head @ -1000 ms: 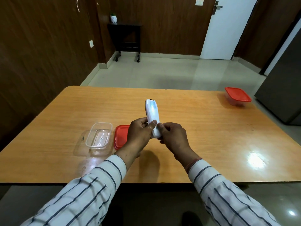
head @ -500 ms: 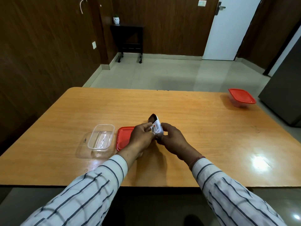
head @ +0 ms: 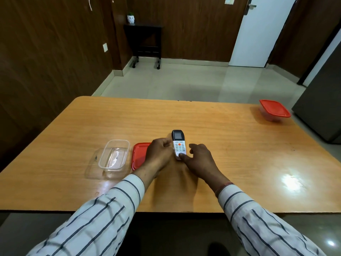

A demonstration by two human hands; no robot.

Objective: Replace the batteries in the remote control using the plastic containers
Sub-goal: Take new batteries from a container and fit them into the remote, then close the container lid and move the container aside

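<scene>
A white remote control [head: 178, 144] with a dark screen and an orange button lies face up on the wooden table [head: 221, 137], pointing away from me. My left hand [head: 160, 154] curls against its left side, fingertips touching it. My right hand [head: 198, 159] rests to its right with the thumb on the near end and the fingers spread. A clear plastic container [head: 114, 157] with no lid stands to the left, its red lid [head: 139, 154] flat beside it and partly hidden by my left hand. No batteries are visible.
A second clear container with a red lid on it [head: 274, 111] stands at the table's far right corner. A dark appliance [head: 321, 111] stands right of the table. Beyond the far edge is tiled floor, a small black stand [head: 144, 43] and a white door [head: 258, 30].
The remote was held upright with its back toward me, then turned over. Now it lies face up on the table and my right hand's fingers have spread off it.
</scene>
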